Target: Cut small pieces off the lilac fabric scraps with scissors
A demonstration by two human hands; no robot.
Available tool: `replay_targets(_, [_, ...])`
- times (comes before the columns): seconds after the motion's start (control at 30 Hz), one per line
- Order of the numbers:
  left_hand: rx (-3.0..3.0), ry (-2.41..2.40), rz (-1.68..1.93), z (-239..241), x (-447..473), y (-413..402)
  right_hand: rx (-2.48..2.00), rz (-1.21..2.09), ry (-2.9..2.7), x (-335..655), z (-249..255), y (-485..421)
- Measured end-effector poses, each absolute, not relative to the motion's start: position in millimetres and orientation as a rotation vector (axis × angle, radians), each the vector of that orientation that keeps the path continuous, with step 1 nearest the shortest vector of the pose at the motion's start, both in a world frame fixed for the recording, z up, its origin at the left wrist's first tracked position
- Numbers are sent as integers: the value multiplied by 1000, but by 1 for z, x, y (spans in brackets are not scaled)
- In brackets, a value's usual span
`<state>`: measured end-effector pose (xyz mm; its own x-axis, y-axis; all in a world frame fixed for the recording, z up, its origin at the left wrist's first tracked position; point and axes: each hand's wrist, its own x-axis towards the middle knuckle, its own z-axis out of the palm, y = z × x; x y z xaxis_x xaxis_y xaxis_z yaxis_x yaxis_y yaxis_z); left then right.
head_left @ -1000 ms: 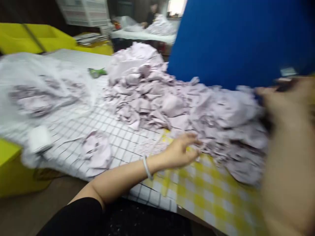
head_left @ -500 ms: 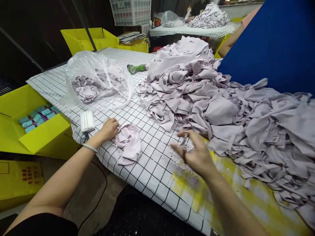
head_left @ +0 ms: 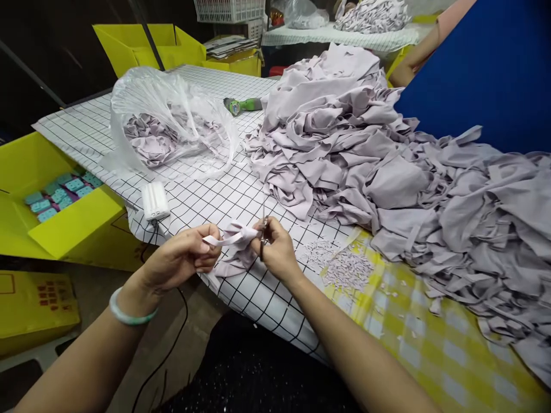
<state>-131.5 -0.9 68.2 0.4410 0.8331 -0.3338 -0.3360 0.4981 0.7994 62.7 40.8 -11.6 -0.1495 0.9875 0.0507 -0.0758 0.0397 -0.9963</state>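
Head cam, single view. Pinches one end of lilac strap w/ L hand, fingers closed narrow on it, thumb on top. Grips small snips in R hand, fingers wrapped round the handles. Blades upright, tips up, right at the strap's other end. Cannot tell whether blades open or closed: too small, partly behind fabric.

Strap: pulled flat and near taut between both hands, long axis L–R across the view. Held just above near edge of desk, not resting on it. Rest of the lilac garment hanging below strap, bunched, touching the grid cloth at desk edge.

Key relation: snips crossing strap's long axis at approx. right angle, at its R end. R hand touching strap there, L hand at the opposite end.

Nearby: pale trimmings just R of R hand, on yellow check. Big lilac heap beyond. White power pack just beyond L hand. Plastic bag w/ more lilac pieces further back. Yellow box to L, off desk.
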Motion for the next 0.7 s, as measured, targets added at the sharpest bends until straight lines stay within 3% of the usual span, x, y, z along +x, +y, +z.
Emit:
replay_targets(0.2, [751, 843, 661, 36, -116, -5, -919, 1363, -1308, 75, 0, 43])
replay_targets(0.47, [1176, 1064, 684, 54, -117, -6, -1225, 1160, -1416, 98, -20, 38])
replay_targets(0.7, [1169, 1052, 781, 56, -109, -12, -833, 1399, -1676, 88, 20, 33])
